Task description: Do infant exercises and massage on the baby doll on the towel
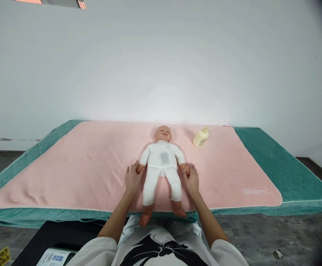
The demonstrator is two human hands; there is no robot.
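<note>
A baby doll (162, 159) with a white cloth body lies on its back on a pink mat (94, 166), its head away from me and its feet over the near edge. A grey patch shows on its chest. My left hand (133, 177) is closed on the doll's hand at the left. On the other side, my right hand (191, 179) has its fingers around the doll's other hand. Beyond my right hand, a cream pump bottle (201, 137) stands on the mat.
The pink mat covers much of a green quilted bed (282, 170) against a white wall (161, 62). At the lower left, a black surface (63, 236) bears a labelled item (54, 257). A small object (277, 254) lies on the grey floor at right.
</note>
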